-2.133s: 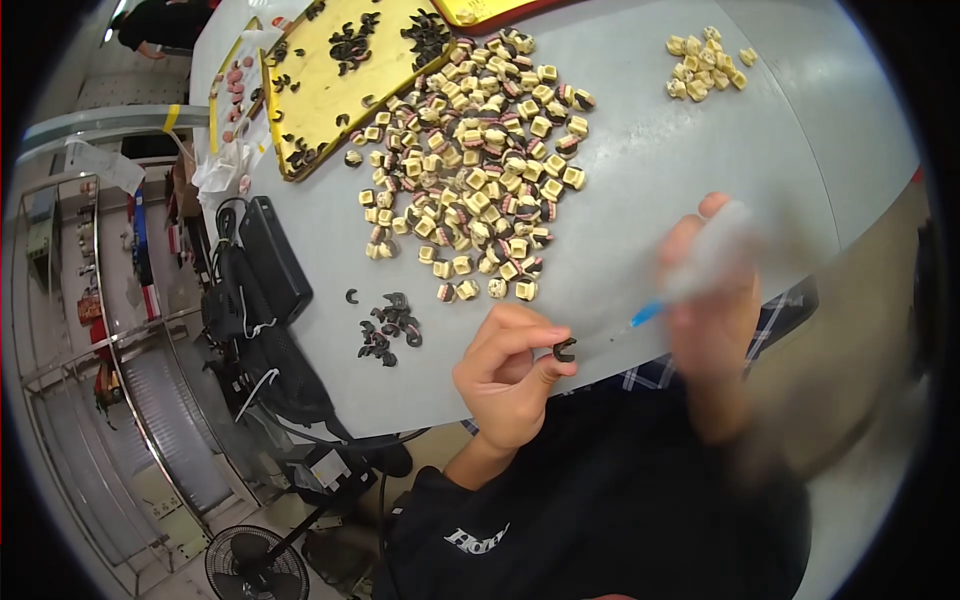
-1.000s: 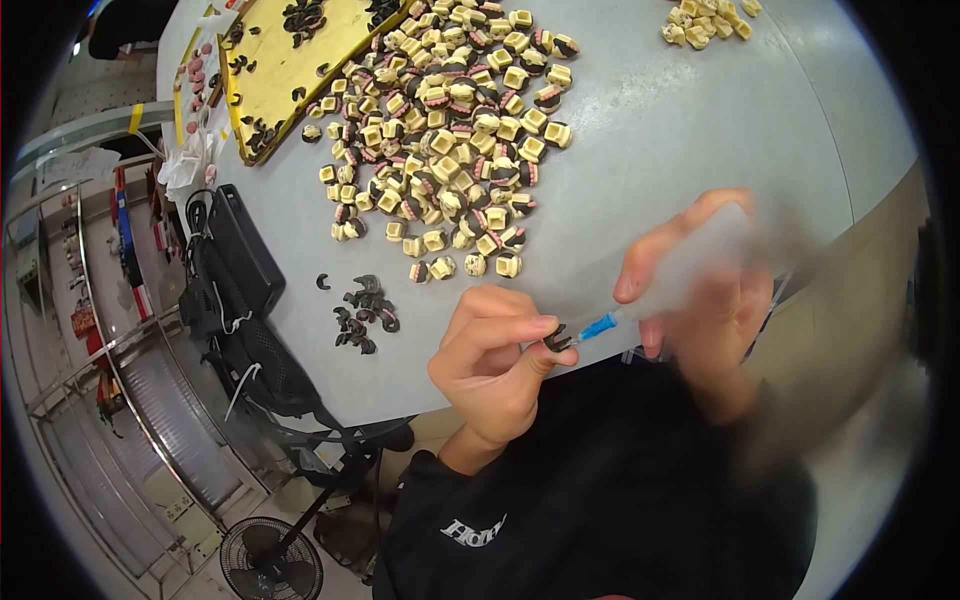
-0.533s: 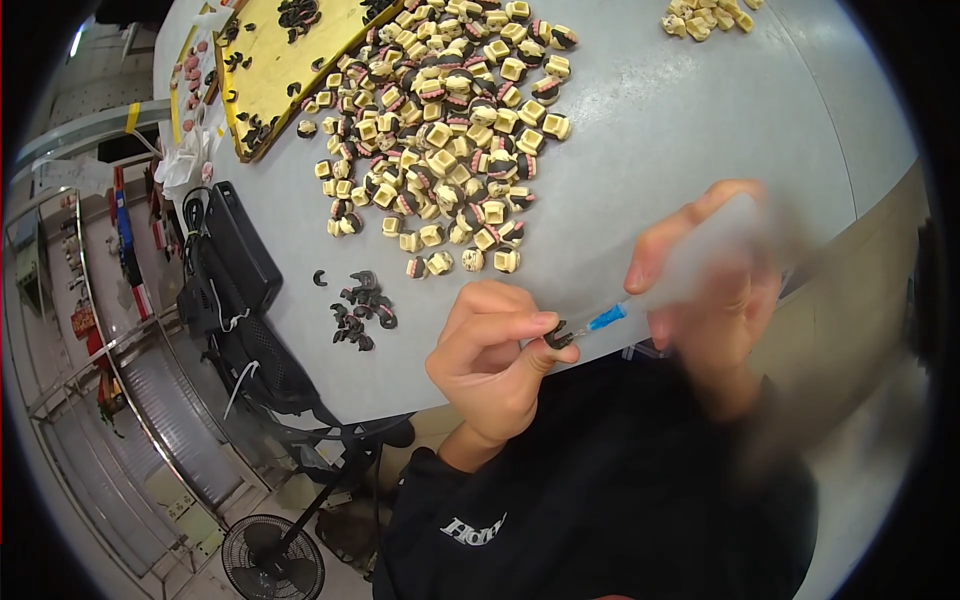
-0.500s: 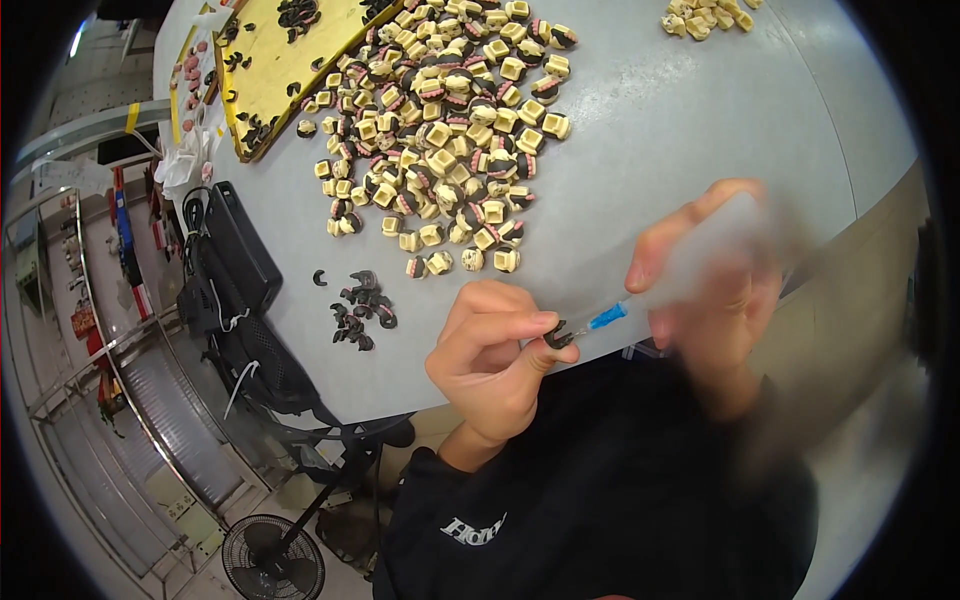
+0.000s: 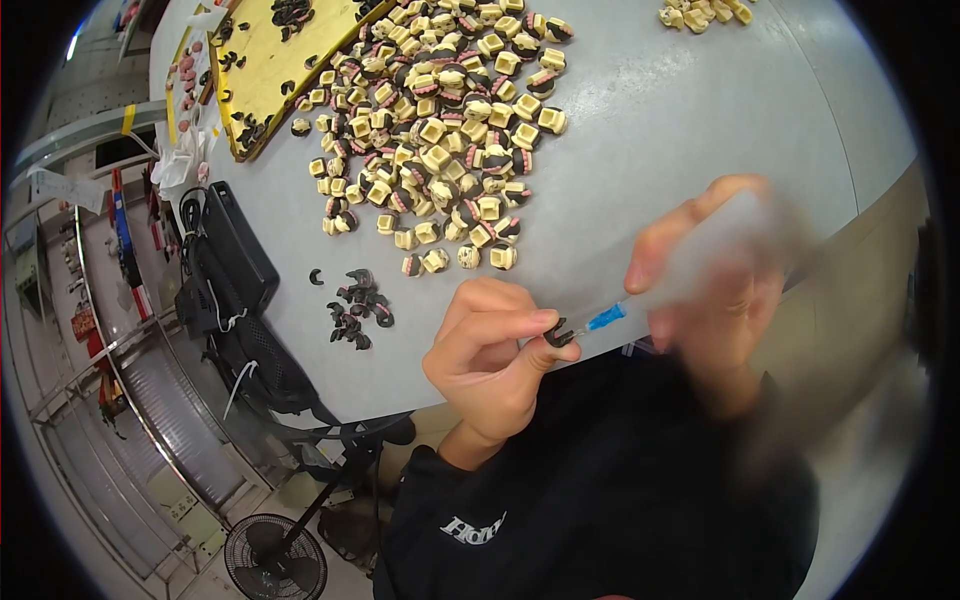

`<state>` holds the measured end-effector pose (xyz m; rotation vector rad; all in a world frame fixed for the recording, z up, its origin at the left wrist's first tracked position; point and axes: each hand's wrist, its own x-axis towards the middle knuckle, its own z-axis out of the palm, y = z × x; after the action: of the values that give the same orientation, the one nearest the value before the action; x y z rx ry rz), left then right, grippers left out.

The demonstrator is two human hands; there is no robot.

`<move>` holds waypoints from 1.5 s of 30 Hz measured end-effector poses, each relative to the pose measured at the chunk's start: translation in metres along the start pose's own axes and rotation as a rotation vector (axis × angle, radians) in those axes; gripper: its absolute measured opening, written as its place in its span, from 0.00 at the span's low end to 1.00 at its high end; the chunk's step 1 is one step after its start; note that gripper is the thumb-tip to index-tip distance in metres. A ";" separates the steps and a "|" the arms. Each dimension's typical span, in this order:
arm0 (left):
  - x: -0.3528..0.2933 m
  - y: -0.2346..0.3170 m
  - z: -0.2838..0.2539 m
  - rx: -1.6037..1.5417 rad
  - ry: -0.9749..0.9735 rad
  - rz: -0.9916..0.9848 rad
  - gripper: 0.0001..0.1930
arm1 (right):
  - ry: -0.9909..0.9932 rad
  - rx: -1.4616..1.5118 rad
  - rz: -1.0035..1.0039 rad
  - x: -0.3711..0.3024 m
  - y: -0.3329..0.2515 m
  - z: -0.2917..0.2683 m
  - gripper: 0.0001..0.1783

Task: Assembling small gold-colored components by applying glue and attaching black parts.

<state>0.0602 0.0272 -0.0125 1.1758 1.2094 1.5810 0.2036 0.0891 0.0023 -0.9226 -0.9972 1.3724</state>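
Between thumb and fingertips, my left hand pinches a small black curved piece just above the table's near edge. My right hand is wrapped around a cloudy, translucent squeeze bottle, partly blurred. Its blue needle tip points down-left, with the thin needle end at the black piece; whether it touches cannot be made out. Left of my hands lies a loose cluster of similar black curved pieces. Beyond them spreads a big pile of small cream, black and pink figure heads, many showing square hollows.
A yellow tray with black pieces stands at the far left. Several cream parts sit at the far right. A black device with cables lines the table's left edge; a fan stands on the floor below.
Both hands keep nearly the same pose, with the needle still at the black piece. The view has shifted very slightly, so the pile and tray appear a little up and left.
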 end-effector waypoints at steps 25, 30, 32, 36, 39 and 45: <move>0.004 0.000 -0.002 -0.033 0.020 0.015 0.14 | -0.048 0.068 -0.173 0.007 0.013 -0.016 0.21; 0.000 0.000 0.001 -0.078 0.058 0.003 0.14 | 0.014 0.179 -0.208 0.013 0.005 -0.021 0.18; -0.001 0.001 0.000 -0.082 0.044 0.050 0.14 | 0.086 0.067 -0.209 0.013 -0.006 -0.024 0.16; -0.007 0.004 0.004 -0.090 0.083 -0.029 0.13 | 0.057 -0.239 -0.277 0.017 -0.027 -0.039 0.16; -0.009 0.007 0.005 -0.111 0.101 -0.058 0.13 | -0.020 -0.542 -0.317 0.019 -0.036 -0.043 0.20; -0.004 0.009 -0.001 -0.115 0.105 -0.043 0.14 | -0.158 -0.594 -0.141 0.025 -0.019 -0.047 0.23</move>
<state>0.0594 0.0214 -0.0044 0.9980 1.1856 1.6750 0.2532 0.1165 0.0050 -1.1580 -1.6086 1.0528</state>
